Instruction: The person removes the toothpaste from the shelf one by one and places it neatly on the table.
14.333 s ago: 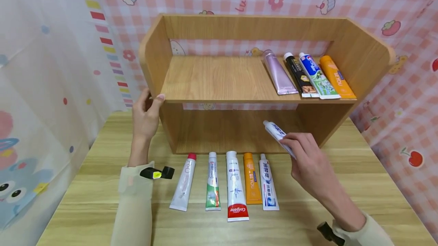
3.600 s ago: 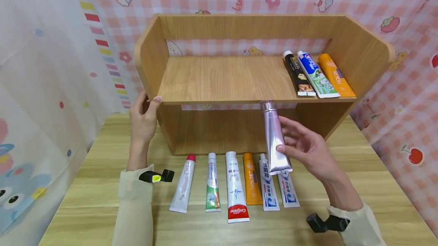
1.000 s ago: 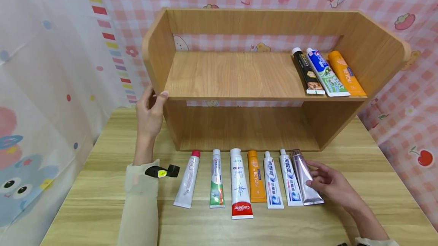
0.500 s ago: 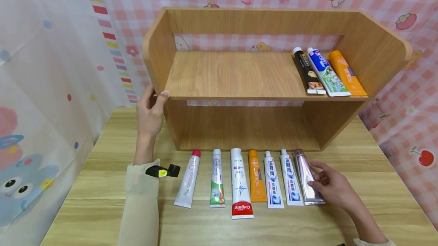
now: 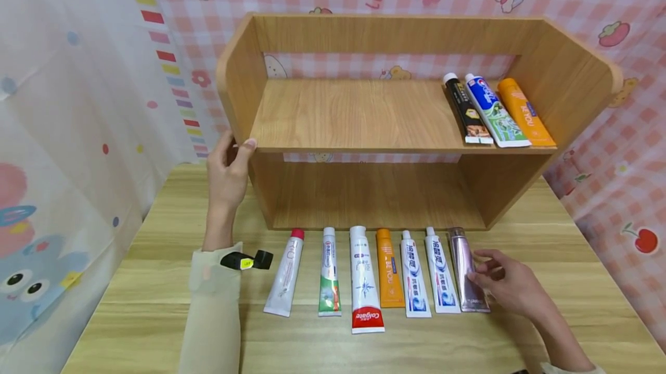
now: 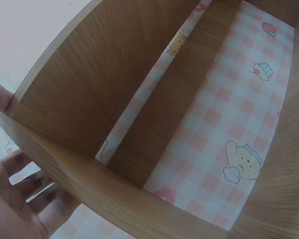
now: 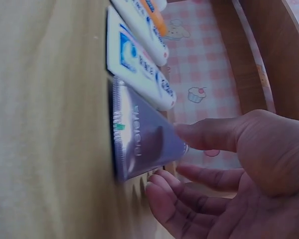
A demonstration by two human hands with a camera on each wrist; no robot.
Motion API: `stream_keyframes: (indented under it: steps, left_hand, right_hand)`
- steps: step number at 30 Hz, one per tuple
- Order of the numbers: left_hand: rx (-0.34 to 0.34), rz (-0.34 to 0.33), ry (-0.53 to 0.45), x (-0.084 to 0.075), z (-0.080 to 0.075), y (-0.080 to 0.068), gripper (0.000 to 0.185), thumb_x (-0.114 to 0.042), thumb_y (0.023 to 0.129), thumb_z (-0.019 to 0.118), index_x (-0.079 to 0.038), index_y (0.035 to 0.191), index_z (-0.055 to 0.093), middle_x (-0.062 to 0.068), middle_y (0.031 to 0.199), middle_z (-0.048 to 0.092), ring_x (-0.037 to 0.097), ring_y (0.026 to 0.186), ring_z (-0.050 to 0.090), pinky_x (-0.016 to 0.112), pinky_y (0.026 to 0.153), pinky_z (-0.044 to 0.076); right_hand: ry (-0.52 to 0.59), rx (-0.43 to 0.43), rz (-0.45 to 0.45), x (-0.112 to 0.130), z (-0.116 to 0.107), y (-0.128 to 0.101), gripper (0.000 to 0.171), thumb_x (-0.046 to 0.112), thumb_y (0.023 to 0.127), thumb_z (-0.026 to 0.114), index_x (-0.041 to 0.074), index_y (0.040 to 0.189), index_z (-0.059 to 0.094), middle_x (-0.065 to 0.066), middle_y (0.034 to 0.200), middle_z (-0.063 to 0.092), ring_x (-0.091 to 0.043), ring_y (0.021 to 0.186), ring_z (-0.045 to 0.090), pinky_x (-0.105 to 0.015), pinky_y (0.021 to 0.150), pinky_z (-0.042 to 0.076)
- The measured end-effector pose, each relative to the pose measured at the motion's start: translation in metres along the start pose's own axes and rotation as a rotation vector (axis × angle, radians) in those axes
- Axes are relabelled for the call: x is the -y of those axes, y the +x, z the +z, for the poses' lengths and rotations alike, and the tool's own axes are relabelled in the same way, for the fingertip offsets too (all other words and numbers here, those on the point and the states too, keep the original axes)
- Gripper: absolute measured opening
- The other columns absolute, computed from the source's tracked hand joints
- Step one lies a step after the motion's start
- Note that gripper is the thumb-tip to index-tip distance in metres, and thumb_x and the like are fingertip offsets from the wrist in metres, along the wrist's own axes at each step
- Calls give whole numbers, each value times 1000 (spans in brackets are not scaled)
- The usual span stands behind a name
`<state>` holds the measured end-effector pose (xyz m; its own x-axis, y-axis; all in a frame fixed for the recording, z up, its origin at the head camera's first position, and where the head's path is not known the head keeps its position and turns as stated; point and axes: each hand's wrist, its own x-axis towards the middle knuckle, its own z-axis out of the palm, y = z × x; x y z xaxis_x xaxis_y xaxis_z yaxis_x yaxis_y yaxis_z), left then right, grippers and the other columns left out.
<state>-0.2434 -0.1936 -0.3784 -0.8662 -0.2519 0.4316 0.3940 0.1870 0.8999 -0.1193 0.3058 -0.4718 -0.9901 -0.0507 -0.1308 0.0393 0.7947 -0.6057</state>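
Note:
My left hand [image 5: 228, 174] grips the left side panel of the wooden shelf [image 5: 322, 114], thumb at its front edge and fingers around the outside. In the left wrist view, the fingers [image 6: 52, 201] curl beneath the panel's edge. On the table, my right hand [image 5: 512, 284] pinches a shiny purple tube [image 5: 468, 276], which lies flat at the right end of a row. The right wrist view shows the thumb [image 7: 204, 133] on the tube near its cap, with the other fingers along the opposite side. Immediately left of it lies a white-and-blue toothpaste tube [image 5: 442, 273].
Further left in the row lie another white-and-blue tube [image 5: 415, 276], an orange tube [image 5: 389, 273], a Colgate tube [image 5: 364, 276], a green-and-white tube [image 5: 329, 276] and a red-capped tube [image 5: 286, 276]. The upper board holds black [image 5: 466, 111], blue-green [image 5: 496, 111] and orange [image 5: 525, 111] tubes.
The purple tube has come down from the upper board to the row's right end. A white-and-blue tube was set down before it. Lately the purple tube has turned slightly; my left hand keeps its hold.

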Motion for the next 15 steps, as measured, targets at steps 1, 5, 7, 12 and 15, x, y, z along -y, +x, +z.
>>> stream_keyframes:
  steps: [1, 5, 7, 12, 15]
  left_hand:
    - [1, -3, 1, 0, 0, 0, 41, -27, 99, 60, -9, 136, 64, 14, 126, 67, 14, 107, 63, 26, 92, 50]
    - [-1, -14, 5, -1, 1, -1, 41, -27, 99, 60, -9, 136, 64, 14, 126, 67, 13, 107, 63, 26, 92, 49]
    - [-4, -17, -2, 0, 1, 0, 41, -26, 98, 60, -8, 135, 64, 15, 126, 67, 13, 107, 63, 25, 92, 50]
    - [-9, -24, -12, -1, 2, 0, 41, -23, 98, 59, -8, 135, 64, 16, 127, 67, 13, 108, 63, 25, 93, 50]
    - [-9, -25, -10, -2, 2, 0, 41, -23, 98, 59, -8, 136, 64, 16, 128, 67, 14, 109, 63, 26, 93, 50]
  right_hand:
    - [2, -3, -10, 1, -1, 0, 55, 25, 93, 75, -2, 138, 57, -15, 107, 72, -26, 95, 69, -26, 67, 52]
    - [26, -39, -85, 5, -4, 1, 55, 23, 95, 73, -2, 140, 55, -22, 118, 69, -32, 99, 70, -26, 71, 54]
    - [42, -56, -123, 9, -6, 3, 55, 23, 96, 72, -1, 142, 53, -25, 126, 66, -34, 102, 70, -28, 76, 57]
    - [71, -119, -225, 24, -15, 6, 57, 22, 97, 70, 1, 146, 49, -26, 139, 58, -40, 115, 66, -31, 88, 57]
    - [80, -176, -283, 33, -20, 7, 59, 19, 96, 72, 5, 148, 48, -22, 143, 57, -29, 120, 61, -16, 91, 51]
